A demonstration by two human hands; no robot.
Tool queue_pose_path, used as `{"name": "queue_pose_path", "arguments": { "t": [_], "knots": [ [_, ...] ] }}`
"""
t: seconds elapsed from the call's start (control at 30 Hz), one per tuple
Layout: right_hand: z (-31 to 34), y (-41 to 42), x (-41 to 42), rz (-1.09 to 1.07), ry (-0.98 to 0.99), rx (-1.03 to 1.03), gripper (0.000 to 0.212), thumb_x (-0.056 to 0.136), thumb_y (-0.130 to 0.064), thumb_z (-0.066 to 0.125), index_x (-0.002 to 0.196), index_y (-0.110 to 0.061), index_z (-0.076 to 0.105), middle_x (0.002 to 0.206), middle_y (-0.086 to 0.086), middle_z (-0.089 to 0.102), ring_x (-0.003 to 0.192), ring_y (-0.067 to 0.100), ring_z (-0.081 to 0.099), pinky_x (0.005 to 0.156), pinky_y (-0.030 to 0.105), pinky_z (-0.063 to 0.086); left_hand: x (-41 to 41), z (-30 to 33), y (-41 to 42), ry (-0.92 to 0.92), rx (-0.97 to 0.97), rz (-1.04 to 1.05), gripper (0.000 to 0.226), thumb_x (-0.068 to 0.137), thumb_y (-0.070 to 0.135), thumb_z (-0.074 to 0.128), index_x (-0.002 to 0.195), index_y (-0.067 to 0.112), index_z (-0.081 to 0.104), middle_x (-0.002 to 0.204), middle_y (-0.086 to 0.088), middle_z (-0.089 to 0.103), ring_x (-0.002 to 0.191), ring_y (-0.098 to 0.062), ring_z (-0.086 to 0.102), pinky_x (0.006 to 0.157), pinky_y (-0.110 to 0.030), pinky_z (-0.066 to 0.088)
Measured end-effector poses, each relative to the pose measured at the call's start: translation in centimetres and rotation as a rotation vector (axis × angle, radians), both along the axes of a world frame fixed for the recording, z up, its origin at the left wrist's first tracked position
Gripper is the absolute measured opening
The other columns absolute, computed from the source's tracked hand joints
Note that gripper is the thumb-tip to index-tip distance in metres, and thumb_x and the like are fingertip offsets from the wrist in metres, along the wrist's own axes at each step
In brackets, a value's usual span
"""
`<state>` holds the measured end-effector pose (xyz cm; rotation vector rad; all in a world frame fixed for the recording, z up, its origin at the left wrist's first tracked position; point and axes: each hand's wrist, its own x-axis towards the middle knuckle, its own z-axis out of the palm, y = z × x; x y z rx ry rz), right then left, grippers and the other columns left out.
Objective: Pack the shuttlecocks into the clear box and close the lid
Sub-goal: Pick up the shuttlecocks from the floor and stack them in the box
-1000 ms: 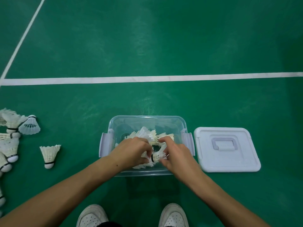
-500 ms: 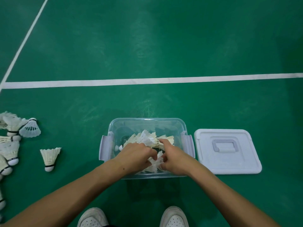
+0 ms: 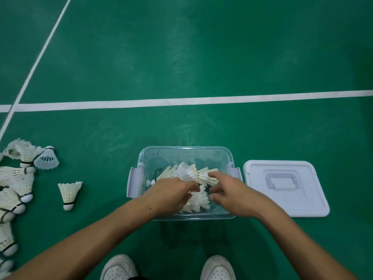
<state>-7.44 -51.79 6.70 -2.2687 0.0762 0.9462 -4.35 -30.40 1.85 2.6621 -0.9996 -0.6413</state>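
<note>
Fingers of the left hand [image 3: 170,194] curl down onto the white feathered shuttlecocks [image 3: 196,185] heaped inside the clear rectangular plastic box [image 3: 185,153] (whether they truly grip one I cannot tell); the right hand [image 3: 235,196] hovers beside them, fingers loosely bent, holding nothing. Right of the box lies its pale lilac lid [image 3: 302,203], handle up. More loose white shuttlecocks [image 3: 17,184] lie far left on the green court floor [image 3: 181,57].

Both hands [image 3: 203,194] over shuttlecock-filled clear box [image 3: 185,151]
</note>
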Motion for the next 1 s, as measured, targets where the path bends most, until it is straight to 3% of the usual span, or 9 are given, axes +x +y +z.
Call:
{"name": "queue_pose_path", "arguments": {
  "t": [0.13, 0.27, 0.33, 0.43, 0.57, 0.7, 1.0],
  "knots": [
    [1.2, -1.5, 0.1, -0.138, -0.141, 0.082, 0.059, 0.097, -0.034, 0.074, 0.15, -0.032, 0.047, 0.121, -0.01, 0.07, 0.105, 0.008, 0.072, 0.098, 0.04, 0.059, -0.8, 2.2, 1.9, 0.1, -0.28, 0.14, 0.023, 0.105, 0.04, 0.058, 0.126, 0.037, 0.065, 0.118, 0.02, 0.074, 0.097, -0.003, 0.07, 0.083, -0.033, 0.058],
    [2.3, -0.4, 0.7, -0.205, -0.31, 0.161, 0.049, 0.094, -0.032, 0.077, 0.138, -0.031, 0.058, 0.11, -0.013, 0.074, 0.091, 0.002, 0.073, 0.088, 0.035, 0.062, -1.4, 5.2, 5.1, 0.12, -0.595, 0.417, 0.027, 0.098, 0.041, 0.071, 0.12, 0.027, 0.07, 0.106, 0.019, 0.076, 0.088, -0.004, 0.074, 0.07, -0.015, 0.053],
    [3.0, 1.5, 1.0, -0.19, -0.357, 0.216, 0.047, 0.093, -0.03, 0.078, 0.136, -0.031, 0.06, 0.109, -0.012, 0.074, 0.089, 0.001, 0.073, 0.085, 0.033, 0.063, -1.3, 6.3, 7.2, 0.06, -0.648, 0.524, 0.03, 0.094, 0.044, 0.073, 0.119, 0.026, 0.07, 0.105, 0.017, 0.077, 0.087, -0.008, 0.075, 0.067, -0.017, 0.053],
    [3.8, 5.4, 1.7, -0.114, -0.395, 0.284, 0.045, 0.093, -0.031, 0.079, 0.134, -0.032, 0.06, 0.109, -0.012, 0.074, 0.092, 0.0, 0.073, 0.084, 0.034, 0.064, -1.3, 7.1, 11.5, -0.005, -0.644, 0.653, 0.038, 0.089, 0.052, 0.074, 0.118, 0.028, 0.069, 0.105, 0.017, 0.077, 0.087, -0.008, 0.075, 0.068, -0.029, 0.06],
    [4.0, 10.9, 2.9, 0.018, -0.455, 0.302, 0.043, 0.094, -0.029, 0.077, 0.133, -0.03, 0.06, 0.108, -0.015, 0.072, 0.093, -0.002, 0.072, 0.086, 0.031, 0.062, -1.8, 6.7, 17.4, -0.03, -0.605, 0.782, 0.039, 0.087, 0.049, 0.078, 0.12, 0.031, 0.068, 0.106, 0.016, 0.077, 0.091, -0.01, 0.075, 0.072, -0.032, 0.061],
    [3.3, 16.7, 4.2, 0.104, -0.478, 0.327, 0.044, 0.095, -0.029, 0.076, 0.136, -0.027, 0.059, 0.108, -0.014, 0.071, 0.093, -0.001, 0.071, 0.086, 0.03, 0.062, -3.2, 5.2, 22.7, -0.079, -0.577, 0.867, 0.041, 0.087, 0.046, 0.081, 0.122, 0.031, 0.067, 0.107, 0.016, 0.076, 0.092, -0.009, 0.074, 0.073, -0.03, 0.06],
    [-0.1, 29.5, 5.7, 0.385, -0.492, 0.281, 0.048, 0.095, -0.029, 0.075, 0.138, -0.023, 0.055, 0.113, -0.006, 0.072, 0.095, 0.01, 0.071, 0.091, 0.037, 0.059, -8.9, 2.0, 36.9, -0.097, -0.416, 1.091, 0.066, 0.071, 0.07, 0.076, 0.126, 0.036, 0.062, 0.112, 0.019, 0.071, 0.094, -0.001, 0.069, 0.081, -0.031, 0.061]
  ]
}}
